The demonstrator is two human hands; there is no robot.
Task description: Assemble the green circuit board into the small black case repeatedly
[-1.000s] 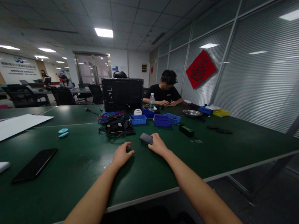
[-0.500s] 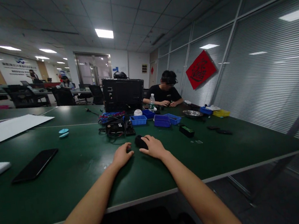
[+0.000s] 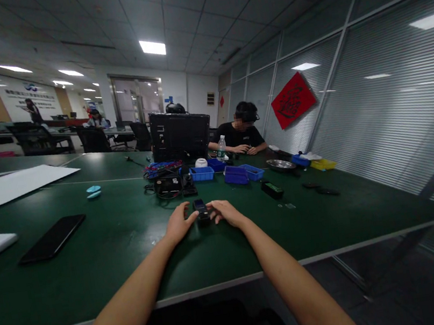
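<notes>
A small black box-shaped device [image 3: 201,210] with a dark screen on its upper face rests on the green table [image 3: 127,273] between my hands. My left hand [image 3: 179,224] is at its left side, fingers apart, the thumb reaching to the device's edge. From the other side, my right hand [image 3: 227,213] has bent fingers against the device's right edge. The underside of the device is hidden.
Behind the device lie a cable bundle with a black power unit [image 3: 168,186], a blue tray [image 3: 202,173] and a monitor [image 3: 180,135]. Rightward is a black-green box [image 3: 272,189]; leftward, a black phone [image 3: 54,238]. Across the table sits a person [image 3: 243,134].
The black device has turned and come nearer, so its screen face now shows. My right hand has slid off its top to the right side. My left thumb now reaches it.
</notes>
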